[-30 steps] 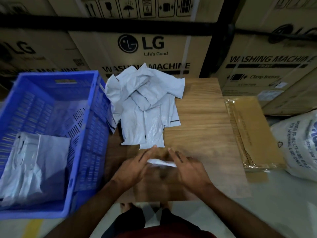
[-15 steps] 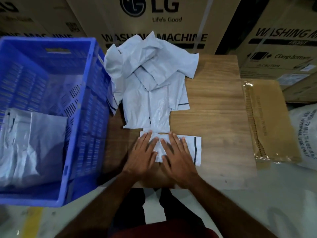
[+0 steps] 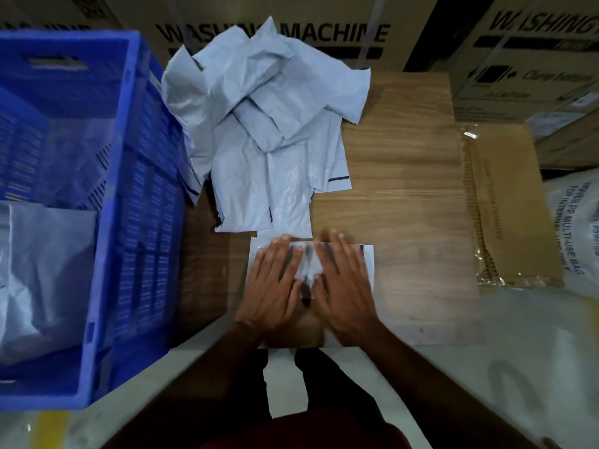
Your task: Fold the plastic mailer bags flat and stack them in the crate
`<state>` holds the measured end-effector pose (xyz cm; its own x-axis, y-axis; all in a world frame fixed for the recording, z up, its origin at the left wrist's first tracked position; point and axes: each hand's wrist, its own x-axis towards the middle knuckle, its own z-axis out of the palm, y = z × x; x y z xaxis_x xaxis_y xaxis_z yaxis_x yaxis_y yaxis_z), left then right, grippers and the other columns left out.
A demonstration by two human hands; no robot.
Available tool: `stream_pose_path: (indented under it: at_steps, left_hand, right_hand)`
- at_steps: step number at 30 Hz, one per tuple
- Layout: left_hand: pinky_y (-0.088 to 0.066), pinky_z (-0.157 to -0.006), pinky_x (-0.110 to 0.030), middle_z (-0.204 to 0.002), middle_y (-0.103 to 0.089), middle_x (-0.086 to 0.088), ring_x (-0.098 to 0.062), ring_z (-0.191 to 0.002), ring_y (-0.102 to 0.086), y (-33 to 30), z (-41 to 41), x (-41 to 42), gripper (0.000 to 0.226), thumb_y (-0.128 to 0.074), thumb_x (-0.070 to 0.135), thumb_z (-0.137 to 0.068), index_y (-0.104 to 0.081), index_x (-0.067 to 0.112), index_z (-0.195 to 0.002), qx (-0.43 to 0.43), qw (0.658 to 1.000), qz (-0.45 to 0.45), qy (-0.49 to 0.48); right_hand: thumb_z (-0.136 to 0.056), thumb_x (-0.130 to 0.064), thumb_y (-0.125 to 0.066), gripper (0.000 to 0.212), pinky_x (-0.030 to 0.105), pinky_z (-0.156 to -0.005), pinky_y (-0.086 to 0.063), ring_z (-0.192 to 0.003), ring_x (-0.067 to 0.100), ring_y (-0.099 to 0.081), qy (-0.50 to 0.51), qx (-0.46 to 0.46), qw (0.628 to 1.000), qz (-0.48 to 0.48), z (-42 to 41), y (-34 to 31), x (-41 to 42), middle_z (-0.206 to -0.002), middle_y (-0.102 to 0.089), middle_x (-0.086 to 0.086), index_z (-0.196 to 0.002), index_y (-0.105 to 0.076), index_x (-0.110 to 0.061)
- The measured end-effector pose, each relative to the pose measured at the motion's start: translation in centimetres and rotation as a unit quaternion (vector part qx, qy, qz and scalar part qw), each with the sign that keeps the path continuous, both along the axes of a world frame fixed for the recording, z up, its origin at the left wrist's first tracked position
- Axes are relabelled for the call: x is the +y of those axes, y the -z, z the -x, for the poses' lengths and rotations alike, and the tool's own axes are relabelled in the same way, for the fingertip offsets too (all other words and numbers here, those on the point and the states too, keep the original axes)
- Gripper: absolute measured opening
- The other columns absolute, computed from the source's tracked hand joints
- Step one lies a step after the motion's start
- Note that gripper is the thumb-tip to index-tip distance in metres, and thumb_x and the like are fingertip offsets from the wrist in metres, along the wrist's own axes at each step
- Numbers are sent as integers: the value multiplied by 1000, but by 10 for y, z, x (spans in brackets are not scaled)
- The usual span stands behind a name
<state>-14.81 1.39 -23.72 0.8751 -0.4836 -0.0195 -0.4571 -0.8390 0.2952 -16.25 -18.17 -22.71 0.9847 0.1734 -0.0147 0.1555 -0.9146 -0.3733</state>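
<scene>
A folded grey mailer bag (image 3: 368, 264) lies flat near the front edge of the wooden table (image 3: 405, 202). My left hand (image 3: 275, 283) and my right hand (image 3: 343, 286) both press on it with straight, spread fingers, side by side. A loose pile of several crumpled grey mailer bags (image 3: 265, 131) lies just beyond them, reaching the table's back edge. The blue plastic crate (image 3: 136, 222) stands at the left against the table, with folded grey bags (image 3: 42, 270) in its bottom.
Large cardboard washing-machine boxes (image 3: 275, 30) stand behind the table. A plastic-wrapped bundle of flat cardboard (image 3: 509, 209) lies to the right of the table, with a white printed sack (image 3: 573, 228) beside it. The pale floor shows in front.
A second ago my hands were bringing the bag together on the table; then they laid it flat. They now press it a little wider apart, and the camera has tilted further down.
</scene>
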Motion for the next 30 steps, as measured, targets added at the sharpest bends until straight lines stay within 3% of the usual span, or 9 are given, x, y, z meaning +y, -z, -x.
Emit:
stream_pose_path:
  at_steps: [3, 10, 13, 15, 20, 25, 30]
  left_hand:
    - [-14, -126, -55, -172, -10, -17, -35, -159, -10, 7, -4, -12, 65, -30, 42, -106, -25, 14, -164, 29, 999, -12, 33]
    - [-15, -126, -55, -171, -16, -18, -36, -158, -17, 2, -6, -13, 64, -30, 44, -107, -30, 12, -162, 29, 999, -15, 28]
    - [-13, -127, -51, -170, -18, -19, -35, -157, -20, -16, -1, -6, 62, -29, 39, -108, -30, 7, -161, 7, 1000, -5, -5]
    - [-10, -129, -48, -170, -18, -18, -32, -158, -17, -31, 5, 7, 61, -32, 35, -107, -29, 7, -162, -14, 1000, 0, -22]
    - [-11, -128, -50, -170, -18, -20, -32, -159, -14, -56, 13, 35, 57, -32, 31, -109, -33, 7, -160, -35, 999, -2, -22]
    - [-20, -125, -55, -169, -20, -22, -35, -158, -17, -65, 13, 43, 56, -38, 26, -106, -38, 5, -158, -48, 998, -18, -23]
    - [-20, -126, -55, -170, -16, -20, -33, -159, -12, -90, 3, 40, 56, -38, 27, -108, -33, 8, -160, -63, 997, -17, -37]
  right_hand:
    - [-104, -41, -43, 70, 54, -129, -8, -161, 28, -2, 17, 11, 999, 33, 0, 3, -28, -174, -7, 16, -166, -20, -16]
    - [-105, -47, -44, 75, 61, -126, -11, -161, 30, 1, -35, 19, 998, 42, 0, 6, -36, -173, -2, 17, -166, -17, -13]
    - [-101, -62, -47, 83, 60, -127, -9, -161, 28, -2, -172, 2, 985, 20, -10, -7, -45, -174, -6, 14, -166, -20, -18]
    - [-100, -67, -45, 83, 56, -129, -6, -161, 27, -2, -290, -4, 956, 49, -28, -12, -49, -174, -6, 12, -167, -16, -26]
    - [-107, -61, -37, 71, 52, -129, -8, -162, 25, 4, -431, 14, 899, 72, -65, -7, -40, -175, 2, 9, -167, -10, -35]
    - [-113, -39, -32, 54, 50, -129, -16, -161, 27, -8, -381, -36, 921, 72, -52, 3, -26, -174, -10, 9, -166, -19, -35]
    - [-108, -28, -35, 59, 49, -128, -16, -161, 21, -10, -290, -18, 957, 5, -33, -14, -10, -174, -13, 2, -165, -21, -33]
